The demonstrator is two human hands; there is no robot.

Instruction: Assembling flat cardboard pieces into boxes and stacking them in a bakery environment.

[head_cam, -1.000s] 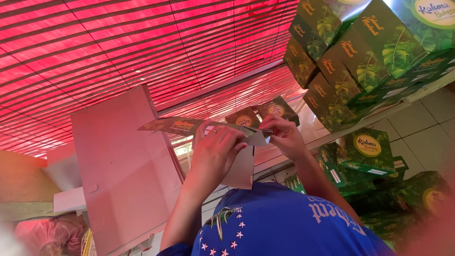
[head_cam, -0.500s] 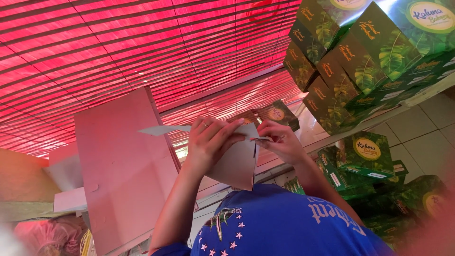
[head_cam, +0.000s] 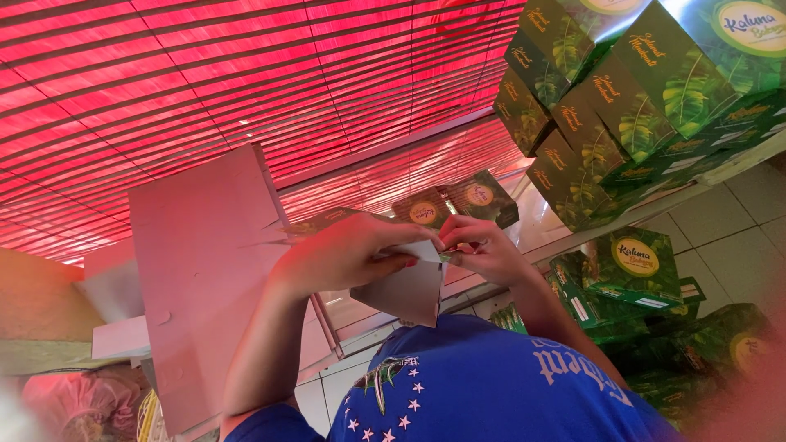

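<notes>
Folding a carton (head_cam: 405,290) between both hands, I hold it at the middle of the view, just above my blue shirt (head_cam: 483,385). My left hand (head_cam: 344,254) lies over its top edge with the fingers curled shut on the card. My right hand (head_cam: 483,250) meets it from three o'clock, fingertips pinched closed on the same edge, so the two hands nearly touch.

Half a second ago a long flap stuck out flat toward nine o'clock past my left hand. Now only a short tip of it shows there, and my left hand has slid over the fold. The pale panel that hung below my hands has kept its place and points down toward six o'clock. A second ago the carton was spread wider, its green printed side showing on both sides of my hands.

At nine o'clock a large pale board (head_cam: 209,286) stands tilted, unchanged across the frames. Beyond my hands, toward twelve o'clock, two green boxes (head_cam: 454,205) sit side by side on a ledge. At one to two o'clock a stack of green leaf-print boxes (head_cam: 630,106) leans overhead. At three to four o'clock more of them lie in a loose heap (head_cam: 647,274). Red slatted blinds (head_cam: 205,74) fill the view from ten to twelve o'clock.
</notes>
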